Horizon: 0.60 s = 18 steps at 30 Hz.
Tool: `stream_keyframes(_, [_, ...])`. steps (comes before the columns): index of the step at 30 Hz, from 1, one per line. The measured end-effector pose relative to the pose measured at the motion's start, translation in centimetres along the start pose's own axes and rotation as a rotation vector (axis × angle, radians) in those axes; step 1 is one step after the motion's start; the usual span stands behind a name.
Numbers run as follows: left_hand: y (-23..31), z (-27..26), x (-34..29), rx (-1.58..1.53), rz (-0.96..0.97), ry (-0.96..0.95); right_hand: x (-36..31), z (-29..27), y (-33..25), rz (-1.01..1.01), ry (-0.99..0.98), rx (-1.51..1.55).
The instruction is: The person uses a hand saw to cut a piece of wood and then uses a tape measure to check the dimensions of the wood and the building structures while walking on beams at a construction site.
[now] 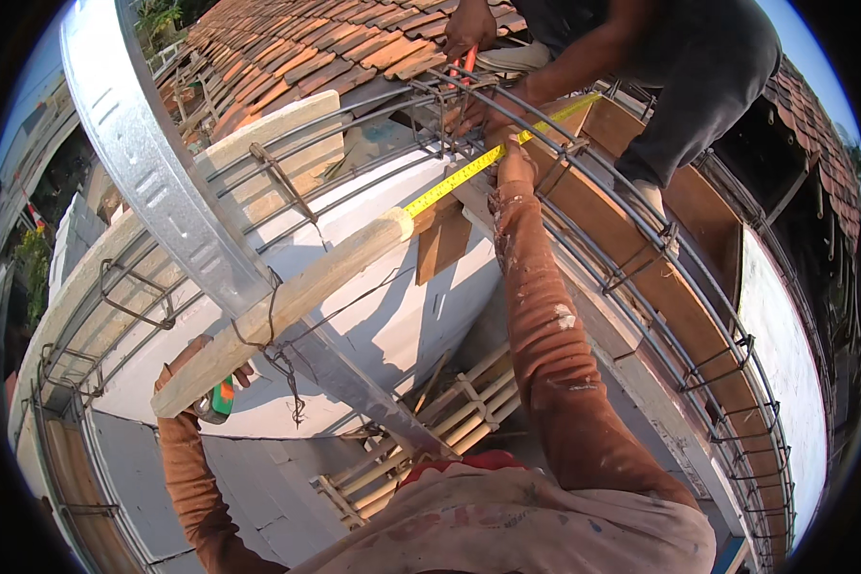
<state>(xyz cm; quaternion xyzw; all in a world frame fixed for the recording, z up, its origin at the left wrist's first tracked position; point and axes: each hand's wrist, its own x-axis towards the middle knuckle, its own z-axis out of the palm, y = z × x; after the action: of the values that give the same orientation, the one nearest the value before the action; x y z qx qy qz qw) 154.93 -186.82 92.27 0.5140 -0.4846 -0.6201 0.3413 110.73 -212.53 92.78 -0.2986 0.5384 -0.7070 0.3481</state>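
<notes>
My left hand is closed on a green and orange tape measure case, beside the lower end of a pale timber pole that hides part of the fingers. From the pole's far end the yellow tape blade shows, stretched toward the upper right. My right hand reaches forward, its fingers closed on the blade beside the steel bars. A tilted galvanized metal channel crosses the pole, with dark tie wire wound where they meet.
Curved rebar cages run along the wall tops, with brown formwork boards on the right. A crouching co-worker holds red-handled pliers at the bars. Bamboo-like poles lie below; roof tiles rise behind.
</notes>
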Motion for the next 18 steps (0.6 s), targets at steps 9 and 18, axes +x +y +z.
stream_keyframes(9, [6.3, 7.6, 9.1, 0.27, 0.11, -0.321, -7.4, -5.7, 2.1, -0.4, -0.426, -0.453])
stream_keyframes(18, [7.3, 11.2, 17.6, 0.367, 0.101, -0.494, -11.8, -16.1, -2.7, -0.571, -0.254, -0.85])
